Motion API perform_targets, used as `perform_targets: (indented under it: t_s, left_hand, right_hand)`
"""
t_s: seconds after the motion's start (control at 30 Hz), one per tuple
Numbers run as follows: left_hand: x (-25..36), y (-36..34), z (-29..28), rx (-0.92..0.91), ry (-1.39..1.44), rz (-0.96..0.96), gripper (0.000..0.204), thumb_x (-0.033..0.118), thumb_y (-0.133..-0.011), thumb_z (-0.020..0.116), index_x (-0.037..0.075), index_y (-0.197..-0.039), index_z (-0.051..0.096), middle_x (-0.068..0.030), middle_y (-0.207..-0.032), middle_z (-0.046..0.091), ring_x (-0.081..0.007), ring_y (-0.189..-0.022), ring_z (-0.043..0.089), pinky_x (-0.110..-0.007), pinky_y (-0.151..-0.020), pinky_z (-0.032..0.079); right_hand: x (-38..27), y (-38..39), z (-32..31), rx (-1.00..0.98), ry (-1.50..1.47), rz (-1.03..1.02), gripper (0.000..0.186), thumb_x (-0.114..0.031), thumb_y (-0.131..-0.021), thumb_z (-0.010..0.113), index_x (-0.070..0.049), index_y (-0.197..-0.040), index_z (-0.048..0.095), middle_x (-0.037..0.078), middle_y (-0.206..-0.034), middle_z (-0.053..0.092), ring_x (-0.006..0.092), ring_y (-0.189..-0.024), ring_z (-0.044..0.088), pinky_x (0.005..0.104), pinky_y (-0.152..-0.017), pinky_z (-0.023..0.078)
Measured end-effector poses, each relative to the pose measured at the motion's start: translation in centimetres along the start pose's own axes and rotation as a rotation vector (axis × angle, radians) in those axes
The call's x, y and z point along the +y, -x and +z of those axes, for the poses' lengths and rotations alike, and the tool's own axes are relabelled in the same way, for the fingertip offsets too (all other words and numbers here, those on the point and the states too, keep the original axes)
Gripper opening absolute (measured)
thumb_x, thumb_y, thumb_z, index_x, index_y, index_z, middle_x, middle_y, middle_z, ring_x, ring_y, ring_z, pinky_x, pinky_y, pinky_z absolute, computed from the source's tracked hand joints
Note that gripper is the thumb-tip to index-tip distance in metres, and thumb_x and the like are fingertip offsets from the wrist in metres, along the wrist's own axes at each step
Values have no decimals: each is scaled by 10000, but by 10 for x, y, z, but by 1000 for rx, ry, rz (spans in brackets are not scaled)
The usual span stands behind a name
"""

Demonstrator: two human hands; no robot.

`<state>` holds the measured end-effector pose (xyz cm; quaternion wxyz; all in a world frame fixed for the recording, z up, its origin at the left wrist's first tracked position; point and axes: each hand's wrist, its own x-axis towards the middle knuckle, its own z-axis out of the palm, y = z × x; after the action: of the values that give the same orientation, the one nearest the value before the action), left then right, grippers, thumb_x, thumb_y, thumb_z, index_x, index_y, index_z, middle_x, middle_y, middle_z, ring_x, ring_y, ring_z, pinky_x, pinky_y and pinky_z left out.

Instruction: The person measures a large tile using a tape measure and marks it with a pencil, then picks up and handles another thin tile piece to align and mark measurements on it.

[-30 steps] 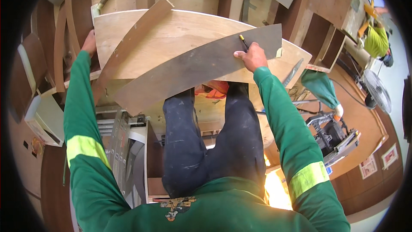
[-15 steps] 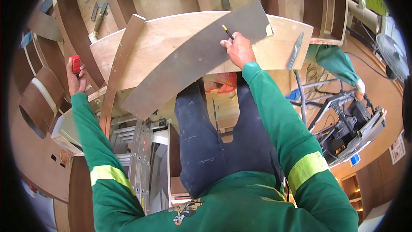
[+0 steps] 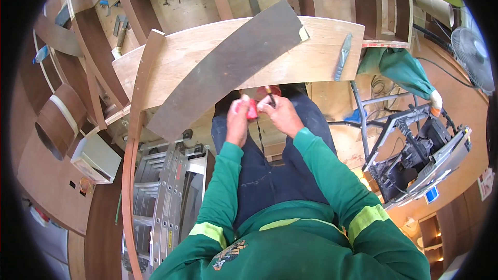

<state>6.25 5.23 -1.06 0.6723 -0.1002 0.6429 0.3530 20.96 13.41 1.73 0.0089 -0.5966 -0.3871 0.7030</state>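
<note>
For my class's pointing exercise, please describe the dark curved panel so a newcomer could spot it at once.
Find the long pale plywood board across the upper middle. Slanting over it, above the left hand and right hand, lies the dark curved panel. Unlike the narrow brown strip to its left, it is broad, with a pale patch near its upper right end.

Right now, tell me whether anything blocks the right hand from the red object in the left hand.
Nothing visible does: the right hand, holding a dark pencil-like tool, is just beside the red object in the left hand. Blur hides whether they touch.
</note>
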Motion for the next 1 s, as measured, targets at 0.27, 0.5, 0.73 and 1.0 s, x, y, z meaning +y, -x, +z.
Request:
perform_targets:
  t_s: [0.27,0.5,0.73,1.0]
  left_hand:
    - [-54,37,47,83,122,-215,411,477,-1006,579,66,-1015,568,-33,-975,607,-131,-898,604,-358,-812,552]
    - [-27,40,53,-114,-91,-59,392,456,-993,602,92,-1139,619,-59,-1113,554,-166,-943,602,-344,-852,522]
    - [27,12,53,-402,-716,292,477,430,-839,784,31,-1013,589,-75,-900,597,-175,-862,564,-330,-831,480]
    - [100,-8,-57,130,-1155,217,534,538,-847,705,12,-936,728,-201,-866,676,-300,-838,659,-416,-787,510]
  right_hand:
    - [34,61,-34,19,49,-41,170,-133,-918,687,19,-987,656,116,-901,670,193,-851,649,335,-795,519]
    - [40,40,-55,-99,-122,84,100,-108,-905,707,-69,-934,620,12,-823,630,98,-703,576,268,-614,487]
    - [7,-6,-79,-342,-43,88,94,-169,-930,620,-80,-910,599,-8,-789,569,87,-708,544,263,-593,468]
    - [-73,-106,-138,-107,94,-151,225,-297,-997,622,-75,-990,587,-18,-752,515,70,-612,522,238,-536,462]
